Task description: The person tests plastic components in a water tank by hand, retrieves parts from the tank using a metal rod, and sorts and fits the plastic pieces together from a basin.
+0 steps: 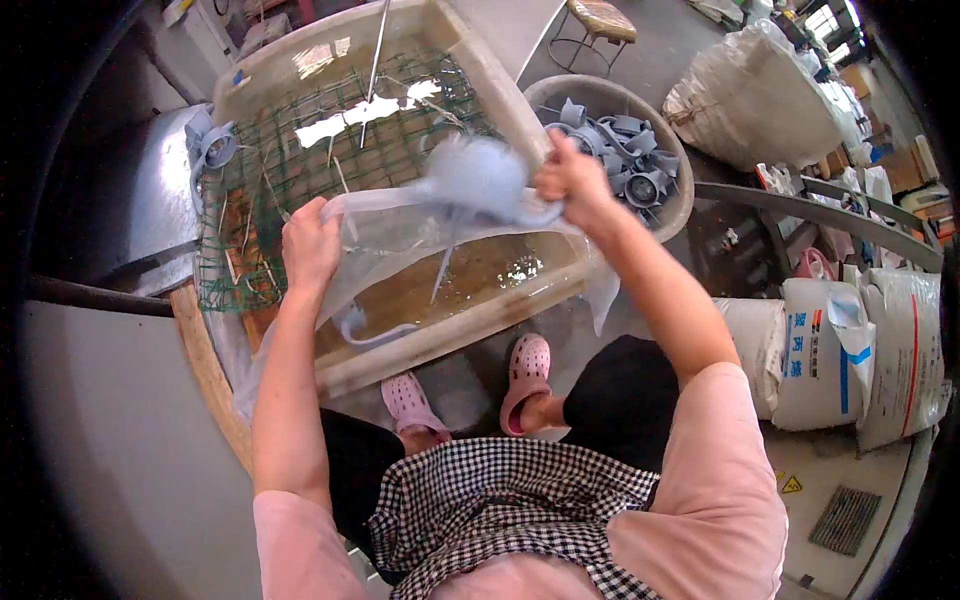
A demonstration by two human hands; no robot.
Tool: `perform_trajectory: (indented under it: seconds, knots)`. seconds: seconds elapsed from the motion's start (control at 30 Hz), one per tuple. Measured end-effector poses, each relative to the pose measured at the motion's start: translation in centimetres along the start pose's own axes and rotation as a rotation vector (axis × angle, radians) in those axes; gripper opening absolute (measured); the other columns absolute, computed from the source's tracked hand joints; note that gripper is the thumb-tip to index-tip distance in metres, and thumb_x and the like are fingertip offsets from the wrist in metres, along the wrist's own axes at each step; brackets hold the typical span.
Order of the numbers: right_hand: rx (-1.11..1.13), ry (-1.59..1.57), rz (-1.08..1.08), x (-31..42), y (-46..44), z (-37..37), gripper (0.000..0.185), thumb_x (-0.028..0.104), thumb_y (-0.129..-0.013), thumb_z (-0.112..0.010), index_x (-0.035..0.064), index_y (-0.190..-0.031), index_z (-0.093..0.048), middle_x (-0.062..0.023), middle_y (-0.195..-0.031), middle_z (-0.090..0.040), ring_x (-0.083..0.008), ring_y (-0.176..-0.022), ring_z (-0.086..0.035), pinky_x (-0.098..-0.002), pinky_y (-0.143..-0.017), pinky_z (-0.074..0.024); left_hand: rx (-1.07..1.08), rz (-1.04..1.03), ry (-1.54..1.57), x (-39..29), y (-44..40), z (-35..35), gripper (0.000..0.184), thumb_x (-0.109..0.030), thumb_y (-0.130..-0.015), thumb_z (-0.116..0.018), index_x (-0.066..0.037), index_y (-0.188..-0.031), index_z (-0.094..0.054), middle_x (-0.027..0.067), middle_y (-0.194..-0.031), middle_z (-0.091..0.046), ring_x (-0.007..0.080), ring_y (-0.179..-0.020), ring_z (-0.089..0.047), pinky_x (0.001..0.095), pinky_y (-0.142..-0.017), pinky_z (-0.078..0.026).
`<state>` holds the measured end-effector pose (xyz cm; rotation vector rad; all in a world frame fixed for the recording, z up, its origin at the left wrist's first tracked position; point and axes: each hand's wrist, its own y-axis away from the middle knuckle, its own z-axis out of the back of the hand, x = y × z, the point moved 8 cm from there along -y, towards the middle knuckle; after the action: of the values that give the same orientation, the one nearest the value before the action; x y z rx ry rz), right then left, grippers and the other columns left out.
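Note:
A grey-blue moulded plastic part (475, 178) is stretched between my two hands above a water tub (490, 75). Its round middle is smeared by motion, and band-like arms run out to both sides. My left hand (312, 245) is closed around the left end, and my right hand (572, 185) is closed on the right end. Below it, a clear plastic sheet (400, 245) drapes over the near side of the tub. A similar part (365, 328) lies low at the tub's near edge, and another part (212, 145) hangs at the left rim.
Green wire mesh (225, 270) and a thin rod (375, 60) are in the tub. A round bin (683, 205) full of similar parts stands to the right. Farther right are stacked white sacks (820, 350), a large bag (750, 95) and a curved metal rail (820, 212). A stool (600, 18) stands behind.

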<state>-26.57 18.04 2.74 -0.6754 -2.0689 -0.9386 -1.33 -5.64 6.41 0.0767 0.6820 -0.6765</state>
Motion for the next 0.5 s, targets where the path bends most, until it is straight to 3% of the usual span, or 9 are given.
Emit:
perform_trajectory:
  seconds: [0.03,0.1,0.17,0.23,0.3,0.37,0.4,0.47,0.5]
  knots:
    - [-0.032,-0.029,-0.011,1.8,-1.0,1.7,0.036,0.036,-0.085,-0.06,0.0078,-0.072,-0.043,0.0009,-0.052,-0.033,-0.0132,-0.04,-0.03,-0.028,-0.039,-0.0238,0.0,-0.018,0.017,-0.2,0.0,0.2,0.024,-0.022,-0.077,-0.057,-0.004,-0.093,-0.063,0.0224,-0.087,-0.061,0.041,-0.084,-0.057,0.0447,-0.07,-0.045]
    - [-0.14,-0.051,0.219,7.4,-1.2,4.5,0.038,0.038,-0.087,-0.058,0.0066,-0.072,-0.043,-0.0027,-0.052,-0.037,-0.0156,-0.045,-0.036,-0.0301,-0.042,-0.028,-0.006,-0.03,0.034,-0.6,0.3,0.6,0.025,-0.022,-0.077,-0.057,-0.004,-0.094,-0.063,0.0225,-0.086,-0.061,0.0408,-0.084,-0.058,0.0442,-0.07,-0.045]
    - [-0.262,-0.004,0.28,11.5,-2.4,7.8,0.04,0.041,-0.09,-0.052,0.0053,-0.074,-0.043,-0.0038,-0.052,-0.039,-0.0174,-0.047,-0.039,-0.031,-0.044,-0.0331,0.007,-0.027,0.054,-1.6,0.7,0.8,0.023,-0.021,-0.077,-0.057,-0.003,-0.091,-0.063,0.0225,-0.082,-0.061,0.041,-0.081,-0.057,0.0441,-0.069,-0.044]
    - [-0.545,-0.288,0.361,14.2,-2.7,12.1,0.052,0.044,-0.092,-0.044,-0.0082,-0.097,-0.047,-0.0155,-0.088,-0.056,-0.0266,-0.076,-0.057,-0.0425,-0.065,-0.0488,0.006,-0.051,0.045,-2.9,1.3,1.4,0.02,-0.018,-0.077,-0.057,0.0,-0.085,-0.059,0.0216,-0.075,-0.057,0.0374,-0.072,-0.054,0.0407,-0.064,-0.042]
    - [-0.832,0.459,0.437,16.8,-0.5,13.7,0.043,0.035,-0.091,-0.05,-0.0068,-0.1,-0.051,-0.0187,-0.093,-0.058,-0.0286,-0.081,-0.059,-0.039,-0.067,-0.0484,0.005,-0.078,0.042,-3.8,1.8,1.9,0.018,-0.016,-0.076,-0.056,0.003,-0.079,-0.055,0.0207,-0.069,-0.054,0.0338,-0.062,-0.051,0.0373,-0.059,-0.04]
    - [-0.65,1.256,1.251,14.7,5.7,4.3,0.029,0.026,-0.088,-0.054,-0.002,-0.096,-0.058,-0.0194,-0.088,-0.06,-0.0291,-0.078,-0.061,-0.0366,-0.066,-0.0481,-0.03,-0.142,0.094,-4.4,2.2,2.4,0.016,-0.014,-0.076,-0.056,0.002,-0.077,-0.055,0.0206,-0.066,-0.052,0.0328,-0.058,-0.049,0.0369,-0.057,-0.038]
    - [-0.311,1.324,1.271,11.0,7.2,1.3,0.027,0.023,-0.086,-0.054,-0.0011,-0.097,-0.058,-0.0193,-0.087,-0.06,-0.0303,-0.077,-0.061,-0.0383,-0.066,-0.0479,-0.038,-0.136,0.093,-4.4,2.3,2.6,0.016,-0.014,-0.076,-0.056,0.002,-0.077,-0.055,0.0206,-0.066,-0.052,0.0328,-0.058,-0.049,0.0369,-0.057,-0.038]
    - [0.351,1.528,0.598,-0.2,7.0,-0.3,0.024,0.017,-0.082,-0.055,0.0006,-0.1,-0.057,-0.0192,-0.085,-0.06,-0.0328,-0.077,-0.06,-0.0418,-0.067,-0.0476,-0.02,-0.155,0.149,-4.8,2.5,2.7,0.016,-0.013,-0.077,-0.056,0.003,-0.075,-0.054,0.0194,-0.062,-0.05,0.0263,-0.054,-0.046,0.035,-0.054,-0.037]
    - [0.556,1.658,0.317,-6.3,6.5,1.0,0.025,0.014,-0.08,-0.055,0.0015,-0.101,-0.057,-0.0191,-0.085,-0.06,-0.034,-0.077,-0.06,-0.0435,-0.068,-0.0474,-0.024,-0.152,0.145,-5.0,2.8,3.0,0.016,-0.013,-0.077,-0.056,0.003,-0.075,-0.054,0.0194,-0.062,-0.05,0.0263,-0.054,-0.046,0.035,-0.054,-0.037]
